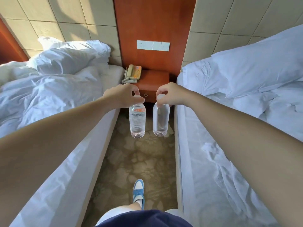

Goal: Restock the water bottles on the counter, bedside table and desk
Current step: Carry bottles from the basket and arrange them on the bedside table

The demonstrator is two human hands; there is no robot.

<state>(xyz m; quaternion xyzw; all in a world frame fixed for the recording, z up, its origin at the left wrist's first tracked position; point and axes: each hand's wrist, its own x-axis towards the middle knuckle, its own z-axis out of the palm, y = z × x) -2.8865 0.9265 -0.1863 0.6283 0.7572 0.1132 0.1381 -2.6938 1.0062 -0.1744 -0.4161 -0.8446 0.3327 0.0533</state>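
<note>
Room: a narrow aisle of patterned beige carpet (139, 158) runs between two beds to a reddish-brown wooden wall panel (154, 22).
Left bed (49, 95): rumpled white duvet and a crumpled white pillow at the head.
Right bed (246, 99): white sheets, with a white pillow lying at the head.
Worktop: a reddish-brown wooden bedside worktop (154, 77) stands at the far end of the aisle, between the two bed heads.
Telephone: a beige corded telephone with an orange face (133, 72) sits on the left part of the worktop.
Switch plate: a white switch plate (153, 45) is mounted on the wall panel above the worktop.
Left hand (121, 95): fingers and thumb pinch the white cap of a clear plastic water bottle with a printed label (137, 120), which hangs upright over the carpet, short of the worktop.
Right hand (170, 94): fingertips pinch the cap of a plain clear plastic water bottle (161, 120); its label is possibly turned away.
Bottles: side by side, near each other but apart, both in the air in front of the worktop.
Foot: a blue-and-white sneaker (138, 190) is on the carpet below the bottles.
</note>
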